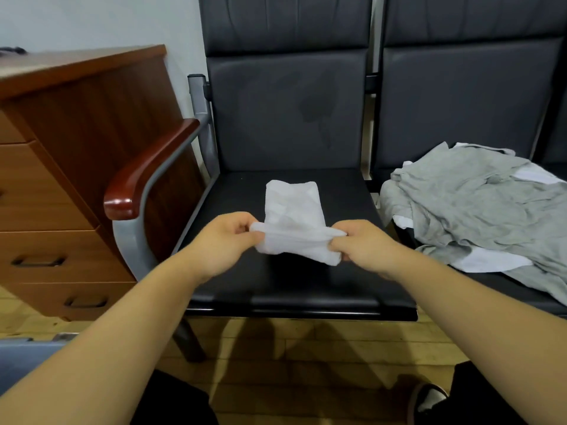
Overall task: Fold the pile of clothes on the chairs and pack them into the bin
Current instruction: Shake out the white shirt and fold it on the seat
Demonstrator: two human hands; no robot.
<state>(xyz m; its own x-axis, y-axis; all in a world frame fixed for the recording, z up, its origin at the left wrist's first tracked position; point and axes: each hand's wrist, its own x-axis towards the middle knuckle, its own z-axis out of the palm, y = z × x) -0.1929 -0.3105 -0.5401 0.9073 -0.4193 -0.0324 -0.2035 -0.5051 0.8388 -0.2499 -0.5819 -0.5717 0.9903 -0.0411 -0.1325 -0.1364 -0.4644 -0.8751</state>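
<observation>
A small white garment [293, 210] lies partly folded on the black seat of the left chair [306, 289]. My left hand [227, 240] pinches its near left corner and my right hand [365, 246] pinches its near right corner, lifting the near edge off the seat. On the right chair's seat sits a loose pile of grey and white clothes [478, 204]. A blue-grey bin edge [27, 354] shows at the lower left, mostly hidden behind my left forearm.
A wooden drawer cabinet [61, 179] stands to the left of the chairs. The left chair has a red-brown armrest [147, 170] on a grey metal frame. The floor is wooden. My dark trousers and one shoe [429, 397] show at the bottom.
</observation>
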